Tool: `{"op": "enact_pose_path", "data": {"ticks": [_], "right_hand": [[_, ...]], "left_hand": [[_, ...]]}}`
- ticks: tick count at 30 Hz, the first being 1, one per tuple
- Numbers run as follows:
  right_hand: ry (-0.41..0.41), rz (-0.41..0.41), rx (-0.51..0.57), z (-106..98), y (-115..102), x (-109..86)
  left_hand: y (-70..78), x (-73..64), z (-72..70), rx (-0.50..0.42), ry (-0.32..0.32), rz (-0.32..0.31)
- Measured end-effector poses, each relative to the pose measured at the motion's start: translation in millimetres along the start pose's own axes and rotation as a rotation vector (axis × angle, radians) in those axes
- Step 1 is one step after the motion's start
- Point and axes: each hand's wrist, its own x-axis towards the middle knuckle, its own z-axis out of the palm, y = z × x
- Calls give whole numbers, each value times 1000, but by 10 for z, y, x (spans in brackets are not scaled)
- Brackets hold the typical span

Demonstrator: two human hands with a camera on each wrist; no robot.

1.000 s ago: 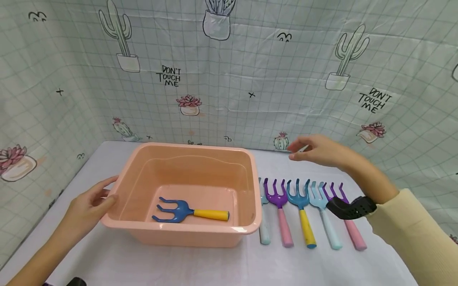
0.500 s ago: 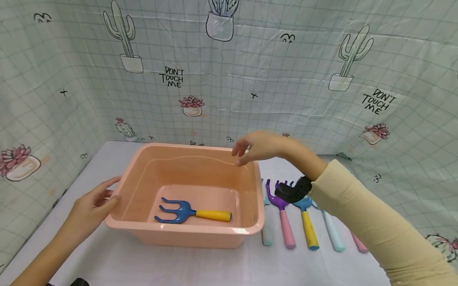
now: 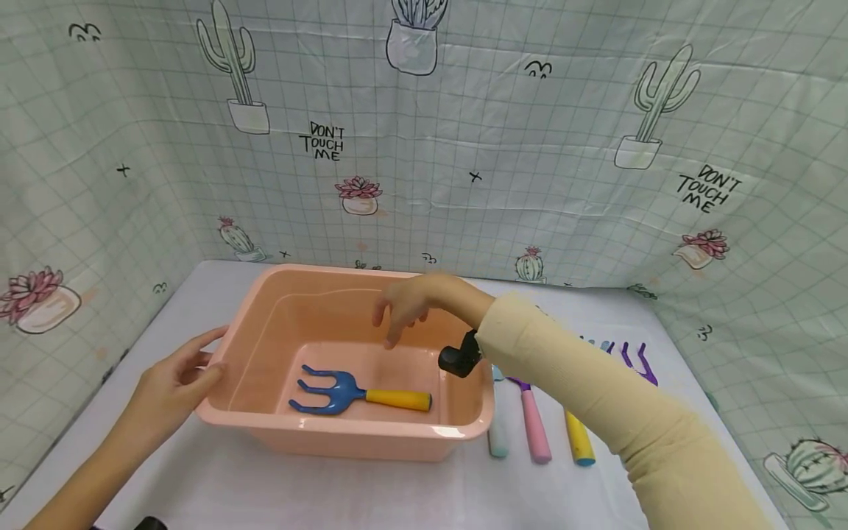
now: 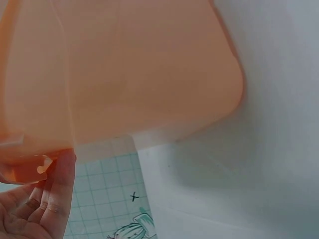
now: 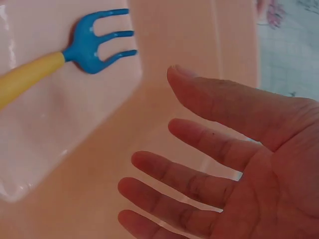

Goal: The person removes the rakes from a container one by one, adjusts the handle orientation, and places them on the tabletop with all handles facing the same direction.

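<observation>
A peach plastic basin stands on the white table. My left hand holds its left rim, thumb on the edge; in the left wrist view the fingers reach under the rim. Lying flat on the basin's floor is a hand fork with blue tines and a yellow handle. Over the basin's inside, behind the fork, hangs my right hand with fingers spread downward. The right wrist view shows the palm bare and the fingers loose, apart from the fork.
Right of the basin several more hand forks lie in a row, partly covered by the right sleeve: a pale-handled one, a pink-handled one, a yellow-handled one and purple tines. A cactus-print cloth hangs behind.
My right hand has swept left from above the row of forks, across the basin's right rim, and lowered into the basin's space. The left hand keeps its hold; the fork inside lies as before.
</observation>
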Motion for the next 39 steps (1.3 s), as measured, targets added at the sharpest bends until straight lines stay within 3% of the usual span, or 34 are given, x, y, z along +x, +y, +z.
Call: {"op": "enact_pose_path", "data": {"ticks": [13, 20, 27, 30, 35, 39], "right_hand": [[-72, 133, -15, 494, -60, 508], [-98, 148, 0, 703, -62, 581], [-62, 169, 131, 865, -49, 601], [-53, 182, 128, 927, -51, 622], [-45, 194, 70, 954, -53, 689], [-17, 226, 144, 966, -28, 680]], "left_hand": [[38, -22, 32, -7, 4, 11], [51, -39, 29, 12, 17, 10], [51, -58, 29, 16, 10, -9], [38, -63, 28, 8, 11, -3], [24, -51, 16, -5, 14, 7], [24, -49, 11, -6, 1, -5]]}}
